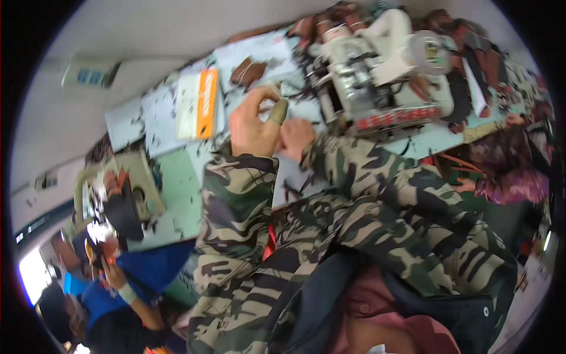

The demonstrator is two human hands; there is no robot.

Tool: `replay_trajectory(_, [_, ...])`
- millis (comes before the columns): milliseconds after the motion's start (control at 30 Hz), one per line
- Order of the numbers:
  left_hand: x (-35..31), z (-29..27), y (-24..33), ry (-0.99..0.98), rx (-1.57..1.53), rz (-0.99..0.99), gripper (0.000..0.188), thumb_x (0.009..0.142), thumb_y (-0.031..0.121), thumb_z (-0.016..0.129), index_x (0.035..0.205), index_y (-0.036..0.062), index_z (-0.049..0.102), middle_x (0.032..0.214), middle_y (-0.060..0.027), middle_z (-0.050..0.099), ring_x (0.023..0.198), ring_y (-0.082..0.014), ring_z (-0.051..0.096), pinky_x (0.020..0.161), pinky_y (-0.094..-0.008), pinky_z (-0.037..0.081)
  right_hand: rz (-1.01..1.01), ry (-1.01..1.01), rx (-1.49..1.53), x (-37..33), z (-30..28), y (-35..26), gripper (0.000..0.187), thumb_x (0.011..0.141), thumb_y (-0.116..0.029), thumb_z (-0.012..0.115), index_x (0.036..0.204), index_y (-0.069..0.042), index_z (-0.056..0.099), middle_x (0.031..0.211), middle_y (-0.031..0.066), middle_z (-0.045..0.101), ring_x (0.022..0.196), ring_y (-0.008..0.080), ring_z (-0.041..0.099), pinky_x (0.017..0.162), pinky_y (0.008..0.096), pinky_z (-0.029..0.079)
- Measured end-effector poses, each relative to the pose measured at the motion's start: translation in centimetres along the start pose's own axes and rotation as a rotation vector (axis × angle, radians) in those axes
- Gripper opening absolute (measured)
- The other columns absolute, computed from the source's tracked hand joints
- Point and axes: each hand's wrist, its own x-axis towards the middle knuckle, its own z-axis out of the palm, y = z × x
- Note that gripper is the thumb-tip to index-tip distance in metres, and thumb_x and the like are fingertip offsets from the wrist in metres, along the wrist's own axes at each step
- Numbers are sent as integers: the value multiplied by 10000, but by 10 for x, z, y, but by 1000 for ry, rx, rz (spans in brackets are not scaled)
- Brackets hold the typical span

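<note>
My left hand (250, 125) is curled above the worktable (180, 168), its fingers bent toward the thumb. A green finger cover (279, 111) sits on that thumb. Whatever lies between the fingers is too blurred to name. Close beside it on the right, my right hand (299, 135) is closed, low over the table; its grip is hidden. Just beyond the left hand lies a brown leather-like piece (247, 72). To the left of that hand is a flat white and orange box or pad (205, 105).
A white machine (389, 65), seemingly for sewing or leather work, stands to the right. Tied brown bundles (348, 15) lie behind it. Dark scraps litter the table. Another machine (141, 192) stands left, near a person in blue (132, 277). A purple sleeve (513, 187) shows at right.
</note>
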Motion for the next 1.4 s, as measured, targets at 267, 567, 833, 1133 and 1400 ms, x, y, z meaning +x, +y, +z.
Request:
replay_trajectory(267, [157,128,200,-897,276,680,225,766,205,705,935,65,650,997,-99,547,933,-255,559,799,-339,446,-172,363,-49,-55,-18,33,663,591,-345,747,1131,-48,501,906,65,518,868,228,482,743,395,368])
replay_trajectory(567, [146,131,185,-994,412,589,171,780,204,697,941,146,692,1391,-194,334,1238,-346,412,1017,-384,361,-80,155,-66,-66,-48,43,723,575,-371,779,1153,-73,464,936,65,497,910,218,463,800,378,338])
replay_trajectory(833, [144,138,152,-625,118,613,157,699,-37,631,830,47,643,1160,-147,552,918,-298,611,779,-343,491,-115,299,-90,-57,-37,47,572,622,-349,721,1081,-106,481,863,55,466,844,213,451,726,373,328])
replay_trajectory(1133, [147,186,191,-440,225,690,641,552,214,814,1088,34,512,1028,-158,604,889,-281,616,810,-345,487,-55,371,-16,-60,-42,48,506,665,-355,672,1076,-115,500,906,64,506,888,241,473,763,400,338])
replay_trajectory(1400, [135,173,124,-413,129,501,725,575,163,819,1186,17,457,1039,-111,588,942,-221,590,819,-325,475,-97,322,13,-50,-22,37,694,608,-412,715,1168,-77,480,1006,88,512,979,263,466,862,413,329])
